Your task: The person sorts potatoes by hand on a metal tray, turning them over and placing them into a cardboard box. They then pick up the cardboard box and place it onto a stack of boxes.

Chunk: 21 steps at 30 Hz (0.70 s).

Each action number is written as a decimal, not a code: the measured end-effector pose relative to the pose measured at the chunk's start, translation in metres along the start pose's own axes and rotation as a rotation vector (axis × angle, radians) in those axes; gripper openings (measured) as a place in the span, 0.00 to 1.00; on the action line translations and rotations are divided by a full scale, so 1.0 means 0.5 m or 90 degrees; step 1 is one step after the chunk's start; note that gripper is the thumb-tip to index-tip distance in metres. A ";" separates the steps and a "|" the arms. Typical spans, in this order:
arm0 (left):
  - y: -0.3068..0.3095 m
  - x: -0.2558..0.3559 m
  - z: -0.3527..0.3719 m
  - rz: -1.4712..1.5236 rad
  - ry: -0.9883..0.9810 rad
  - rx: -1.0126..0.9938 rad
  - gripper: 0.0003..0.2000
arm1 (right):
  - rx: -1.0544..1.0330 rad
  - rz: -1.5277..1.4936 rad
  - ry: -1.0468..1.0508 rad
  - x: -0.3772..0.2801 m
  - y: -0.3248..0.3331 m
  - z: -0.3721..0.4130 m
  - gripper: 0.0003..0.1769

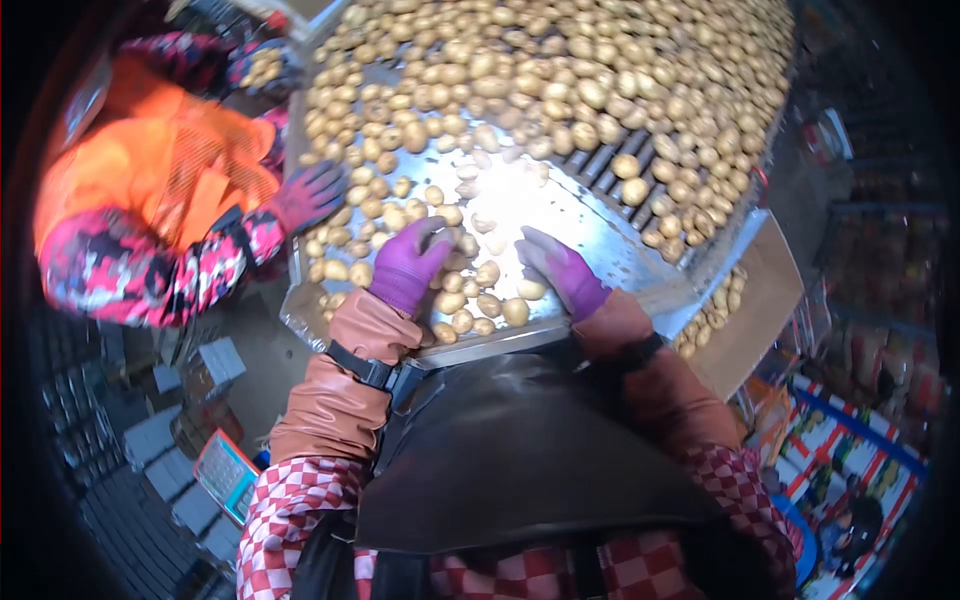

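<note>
My left hand point(408, 264), in a purple glove with grey fingertips, is over the left part of the metal tray point(600, 245), beside loose potatoes point(487, 273). Its fingers curve forward, with the thumb a little apart and no potato visible in them. On the other side of this small group, my right hand point(563, 268) wears a matching glove. Its fingers stretch toward the bright middle of the tray, holding nothing that I can see. Several potatoes lie between my hands and along the near rim. Glare washes out the tray's middle.
A large heap of potatoes point(560, 75) covers the far side, partly over dark slats point(600, 160). At left, a co-worker in an orange vest point(165, 165) has a gloved hand point(312, 195) at the tray's edge. A cardboard box point(765, 300) with potatoes stands at right.
</note>
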State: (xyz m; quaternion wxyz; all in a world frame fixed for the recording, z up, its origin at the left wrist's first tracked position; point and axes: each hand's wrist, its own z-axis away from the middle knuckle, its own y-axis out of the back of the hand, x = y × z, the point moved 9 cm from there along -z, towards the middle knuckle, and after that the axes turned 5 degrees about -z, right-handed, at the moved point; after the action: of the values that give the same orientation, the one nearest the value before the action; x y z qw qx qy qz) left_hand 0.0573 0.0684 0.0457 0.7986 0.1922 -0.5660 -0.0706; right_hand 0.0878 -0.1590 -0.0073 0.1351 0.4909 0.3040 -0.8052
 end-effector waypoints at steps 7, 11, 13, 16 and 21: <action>0.003 -0.169 -0.329 -0.519 -0.123 0.002 0.17 | -0.147 -0.601 -0.031 0.052 0.022 0.028 0.26; 0.036 -0.320 -0.390 -0.603 -0.147 -0.058 0.17 | 0.046 -0.593 -0.101 0.037 0.054 0.070 0.17; 0.066 -0.322 -0.406 -0.540 -0.146 -0.057 0.17 | 0.099 -0.595 -0.140 0.043 0.062 0.080 0.18; 0.088 -0.231 -0.380 -0.292 -0.089 -0.010 0.19 | 0.143 -0.466 -0.190 0.091 0.080 0.076 0.23; -0.185 0.095 -0.128 -0.085 -0.182 -0.259 0.22 | 0.024 -0.514 -0.067 0.037 0.050 0.080 0.32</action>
State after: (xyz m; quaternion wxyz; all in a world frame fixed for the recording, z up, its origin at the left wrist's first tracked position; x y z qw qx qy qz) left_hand 0.1430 -0.0175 0.0333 0.7264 0.0528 -0.6331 -0.2621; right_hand 0.0635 -0.2019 -0.0189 -0.1859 0.2925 0.4502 -0.8230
